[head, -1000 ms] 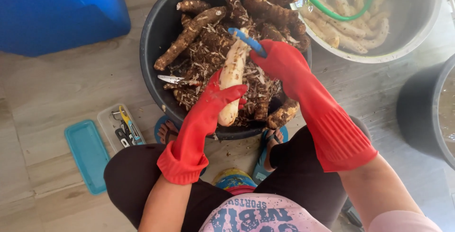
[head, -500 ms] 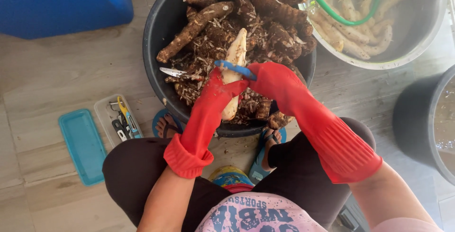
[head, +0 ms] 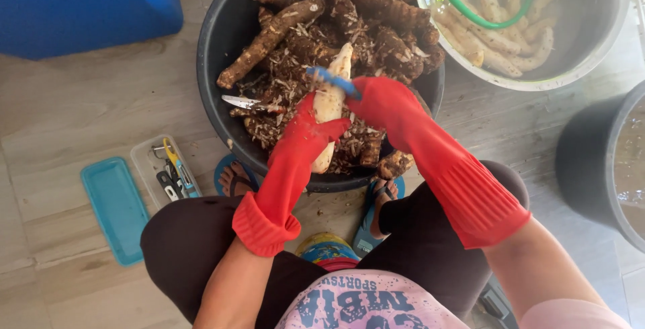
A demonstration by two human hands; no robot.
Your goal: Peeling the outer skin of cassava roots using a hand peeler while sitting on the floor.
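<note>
Red rubber gloves cover both my hands: my left hand [head: 306, 134] grips a mostly peeled root [head: 329, 104] over the black tub [head: 215, 100], and my right hand [head: 383, 104] is closed on a blue peeler [head: 332, 81] at its upper end. Many brown roots [head: 269, 33] wait unpeeled; peeled ones [head: 497, 40] fill the metal bowl [head: 591, 53].
</note>
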